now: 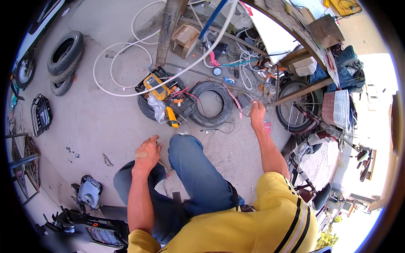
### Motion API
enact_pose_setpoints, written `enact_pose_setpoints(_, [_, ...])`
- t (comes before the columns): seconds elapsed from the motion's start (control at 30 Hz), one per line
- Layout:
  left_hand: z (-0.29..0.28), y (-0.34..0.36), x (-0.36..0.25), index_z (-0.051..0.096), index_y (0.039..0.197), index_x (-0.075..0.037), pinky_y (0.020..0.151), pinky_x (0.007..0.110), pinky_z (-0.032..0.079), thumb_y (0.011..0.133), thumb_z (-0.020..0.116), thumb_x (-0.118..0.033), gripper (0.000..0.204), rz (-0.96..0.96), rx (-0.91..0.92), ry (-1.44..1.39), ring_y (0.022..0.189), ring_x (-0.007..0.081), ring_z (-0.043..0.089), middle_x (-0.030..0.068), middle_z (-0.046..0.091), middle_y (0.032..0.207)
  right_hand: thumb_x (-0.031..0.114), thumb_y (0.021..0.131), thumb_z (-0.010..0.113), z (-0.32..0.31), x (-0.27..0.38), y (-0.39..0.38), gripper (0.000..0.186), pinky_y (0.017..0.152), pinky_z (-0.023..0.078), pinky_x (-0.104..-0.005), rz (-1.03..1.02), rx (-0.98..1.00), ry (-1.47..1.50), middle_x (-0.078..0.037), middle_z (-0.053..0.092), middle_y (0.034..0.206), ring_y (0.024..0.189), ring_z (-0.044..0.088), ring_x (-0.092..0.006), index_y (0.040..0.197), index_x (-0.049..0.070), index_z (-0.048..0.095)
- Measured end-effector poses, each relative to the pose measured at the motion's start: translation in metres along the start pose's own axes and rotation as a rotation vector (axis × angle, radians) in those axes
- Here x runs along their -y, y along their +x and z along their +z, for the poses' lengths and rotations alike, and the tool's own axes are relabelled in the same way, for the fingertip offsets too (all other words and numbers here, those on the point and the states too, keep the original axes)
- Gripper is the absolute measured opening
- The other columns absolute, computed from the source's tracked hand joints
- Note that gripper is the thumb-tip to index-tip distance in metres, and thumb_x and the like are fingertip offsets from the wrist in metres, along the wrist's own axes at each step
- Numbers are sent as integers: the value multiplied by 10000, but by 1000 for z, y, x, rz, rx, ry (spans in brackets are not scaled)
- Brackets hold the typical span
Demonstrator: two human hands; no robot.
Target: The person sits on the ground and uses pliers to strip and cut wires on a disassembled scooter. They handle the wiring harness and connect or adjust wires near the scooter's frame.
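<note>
My right hand (257,114) reaches out over the floor to the right of a small black tyre (211,103). Its fingers are pinched together at a small pale tip that I cannot make out. My left hand (147,154), with a plaster strip near the wrist, hovers by my bent knee, fingers loosely apart and holding nothing. Ahead of it sits a dark open tool box (180,106) with a yellow multimeter (156,87), a clear plastic bag (157,109) and a yellow-handled tool (171,117). A thin black cable (230,131) crosses the tyre and lies on the floor.
A white hose (110,92) loops over the floor and arches across the view. At the right stand a bicycle wheel (297,106) and a white basket (337,110). Stacked tyres (66,55) and a black rack (41,114) are at the left. A wooden stool (184,39) stands ahead.
</note>
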State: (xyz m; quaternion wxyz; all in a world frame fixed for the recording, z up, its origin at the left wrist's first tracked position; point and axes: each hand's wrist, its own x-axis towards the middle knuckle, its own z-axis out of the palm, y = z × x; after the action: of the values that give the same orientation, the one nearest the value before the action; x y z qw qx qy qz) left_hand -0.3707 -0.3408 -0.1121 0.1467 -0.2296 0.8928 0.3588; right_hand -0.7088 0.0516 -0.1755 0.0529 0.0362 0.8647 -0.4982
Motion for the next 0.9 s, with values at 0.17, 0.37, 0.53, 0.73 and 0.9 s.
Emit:
enact_pose_setpoints(0.17, [15,-13,-4,592,1288,-19,930,444,528,1033,547,-130,282,-11,-62,-138,1060,393,687,207,732,1103,188,1059,496,-105,73,-43,245,449,296,-254,130,-166,472,62,366,653,499,328,-51,1109,-17,620])
enact_pose_setpoints(0.37, [33,-43,-7,588,1328,6,1006,418,497,1059,467,-108,316,2,-247,-377,1102,388,671,221,714,1160,191,1080,499,-201,111,-98,248,487,307,-252,-64,-185,650,58,344,679,531,309,-53,1137,-35,585])
enact_pose_setpoints(0.53, [39,-86,-106,599,1308,-9,1088,426,432,993,572,-66,322,232,-541,-310,1260,363,566,181,622,1332,227,1094,521,-221,118,-142,261,536,310,-232,-131,16,607,61,353,693,584,315,-46,1146,-15,603])
enact_pose_setpoints(0.73, [64,-98,-226,512,1432,-42,1176,435,364,909,703,-124,563,640,-198,-410,1397,369,470,173,496,1500,181,1090,531,-193,105,-204,228,574,316,-251,-117,347,274,42,406,712,636,348,-57,1170,-21,602])
enact_pose_setpoints(0.9, [118,-105,-251,519,1408,-48,1171,476,367,891,719,-152,564,744,55,-228,1370,375,480,181,535,1429,173,1071,547,-165,79,-274,213,622,436,-278,40,613,61,6,536,734,682,481,-82,1160,9,648])
